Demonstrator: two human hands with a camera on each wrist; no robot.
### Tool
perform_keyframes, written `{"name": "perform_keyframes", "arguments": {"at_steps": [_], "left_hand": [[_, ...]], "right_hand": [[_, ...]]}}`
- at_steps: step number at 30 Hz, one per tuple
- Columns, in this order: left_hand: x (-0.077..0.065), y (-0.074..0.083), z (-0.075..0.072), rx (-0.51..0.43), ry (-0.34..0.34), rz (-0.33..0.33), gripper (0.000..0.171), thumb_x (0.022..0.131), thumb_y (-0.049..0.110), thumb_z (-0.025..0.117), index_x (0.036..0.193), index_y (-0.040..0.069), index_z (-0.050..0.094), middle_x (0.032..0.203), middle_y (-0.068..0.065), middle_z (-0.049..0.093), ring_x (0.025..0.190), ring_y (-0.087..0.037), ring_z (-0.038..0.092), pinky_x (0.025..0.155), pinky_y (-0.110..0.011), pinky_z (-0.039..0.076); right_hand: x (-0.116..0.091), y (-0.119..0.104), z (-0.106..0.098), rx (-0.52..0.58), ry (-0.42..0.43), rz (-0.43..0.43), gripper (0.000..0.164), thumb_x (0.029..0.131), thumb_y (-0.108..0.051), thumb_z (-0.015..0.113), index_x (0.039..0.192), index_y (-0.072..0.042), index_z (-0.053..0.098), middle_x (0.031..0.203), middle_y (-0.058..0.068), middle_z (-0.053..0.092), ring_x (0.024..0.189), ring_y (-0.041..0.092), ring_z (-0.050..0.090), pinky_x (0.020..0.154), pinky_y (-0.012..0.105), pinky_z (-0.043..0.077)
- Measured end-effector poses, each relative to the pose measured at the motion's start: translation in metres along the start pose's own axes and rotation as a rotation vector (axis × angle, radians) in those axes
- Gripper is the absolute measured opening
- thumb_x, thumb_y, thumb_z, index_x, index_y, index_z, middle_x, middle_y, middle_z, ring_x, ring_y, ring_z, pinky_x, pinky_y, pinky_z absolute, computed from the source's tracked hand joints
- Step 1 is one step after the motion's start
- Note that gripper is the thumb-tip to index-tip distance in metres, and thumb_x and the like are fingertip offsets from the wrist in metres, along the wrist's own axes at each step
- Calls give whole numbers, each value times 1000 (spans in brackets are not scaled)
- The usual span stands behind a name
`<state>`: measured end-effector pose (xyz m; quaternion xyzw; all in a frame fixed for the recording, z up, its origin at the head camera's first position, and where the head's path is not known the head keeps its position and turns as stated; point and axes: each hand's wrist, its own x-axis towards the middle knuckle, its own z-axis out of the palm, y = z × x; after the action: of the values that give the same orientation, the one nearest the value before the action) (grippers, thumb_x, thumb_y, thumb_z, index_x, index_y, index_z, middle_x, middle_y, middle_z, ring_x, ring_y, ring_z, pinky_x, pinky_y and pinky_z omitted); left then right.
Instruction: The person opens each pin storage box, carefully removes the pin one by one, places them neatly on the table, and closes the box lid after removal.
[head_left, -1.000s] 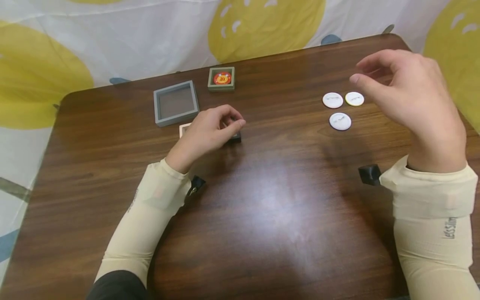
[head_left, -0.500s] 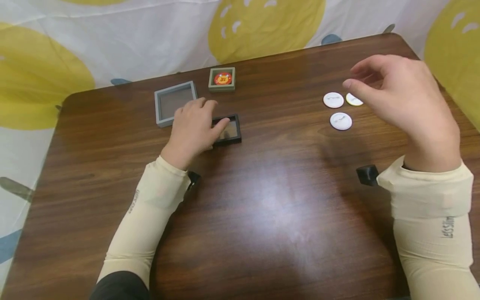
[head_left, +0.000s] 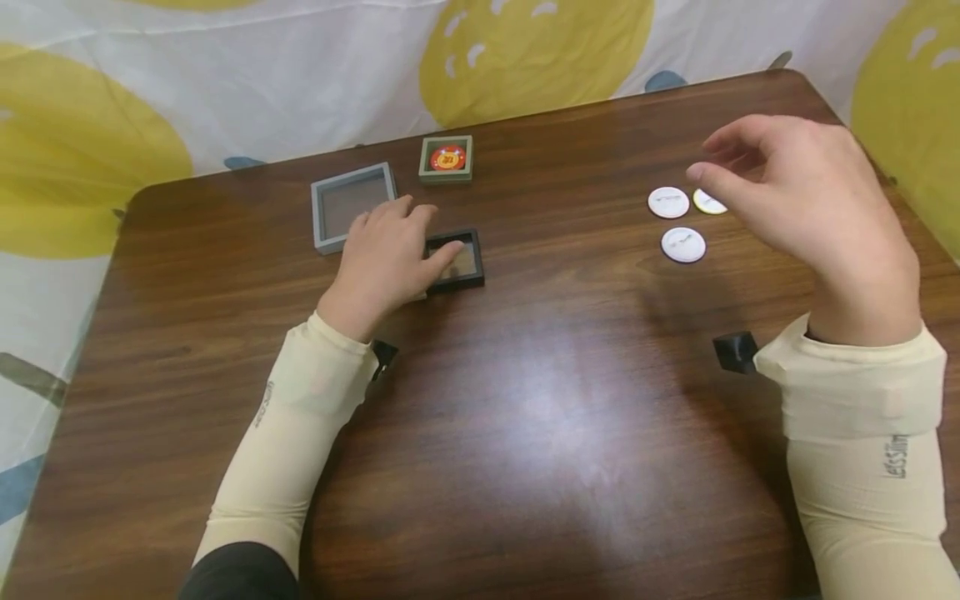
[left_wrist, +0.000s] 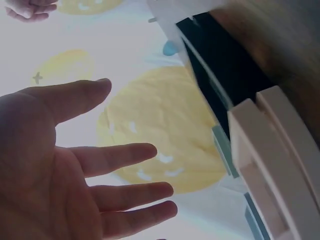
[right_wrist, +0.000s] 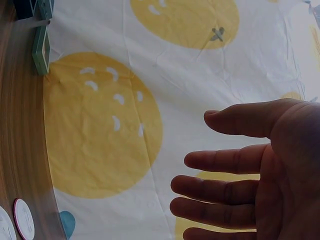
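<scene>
My left hand [head_left: 386, 262] hovers with spread fingers over a pale pink frame, mostly hidden beneath it in the head view. The left wrist view shows this pink frame [left_wrist: 267, 172] apart from the fingers, beside a black frame [left_wrist: 225, 60]. The thumb overlaps the black frame [head_left: 471, 279] in the head view. My right hand [head_left: 817, 208] is raised, fingers loosely bent and holding nothing. Beside it, three round pin badges lie back up: a left badge [head_left: 668, 202], a front badge [head_left: 683, 245] and a partly covered yellow-edged badge [head_left: 707, 202].
A larger grey frame [head_left: 321, 225] lies behind my left hand. Farther back, a small green frame [head_left: 446, 177] holds a red and yellow round badge [head_left: 447, 158]. A patterned cloth [head_left: 300, 75] hangs along the back edge of the brown table [head_left: 540, 400].
My left hand has shifted left and its fingers have spread, uncovering more of the black frame. My right hand has moved slightly left and down, now partly covering the yellow-edged badge.
</scene>
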<state>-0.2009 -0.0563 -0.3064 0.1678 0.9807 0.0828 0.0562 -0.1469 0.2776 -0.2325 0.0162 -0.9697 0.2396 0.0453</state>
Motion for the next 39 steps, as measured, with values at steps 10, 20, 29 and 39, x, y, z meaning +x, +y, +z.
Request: {"name": "perform_keyframes", "arguments": {"at_steps": [10, 20, 29, 39], "left_hand": [[-7, 4, -3, -47, 24, 125, 61, 93, 47, 53, 133, 2, 50, 138, -20, 50, 127, -37, 47, 105, -53, 40], [0, -9, -9, -26, -52, 126, 62, 93, 45, 54, 137, 1, 45, 141, -20, 47, 129, -37, 45, 104, -55, 41], [45, -28, -14, 39, -167, 94, 62, 96, 42, 49, 141, 2, 37, 141, -24, 45, 122, -41, 49, 97, -58, 45], [91, -47, -30, 174, -293, 40, 58, 97, 39, 47, 139, 1, 38, 136, -23, 50, 120, -42, 50, 94, -62, 44]], "right_hand": [[3, -5, 2, 3, -2, -9, 44, 92, -41, 52, 117, -7, 63, 107, 17, 69, 104, 34, 56, 81, 44, 35], [5, -12, 6, 18, -17, -17, 45, 93, -43, 51, 117, -8, 63, 109, 16, 69, 107, 35, 55, 85, 49, 36], [7, -9, 4, 4, -11, -13, 44, 93, -42, 51, 117, -7, 63, 109, 18, 69, 107, 37, 55, 85, 50, 36], [5, -15, 8, 10, -19, -14, 44, 93, -42, 51, 116, -7, 63, 108, 17, 69, 106, 36, 55, 86, 50, 37]]}}
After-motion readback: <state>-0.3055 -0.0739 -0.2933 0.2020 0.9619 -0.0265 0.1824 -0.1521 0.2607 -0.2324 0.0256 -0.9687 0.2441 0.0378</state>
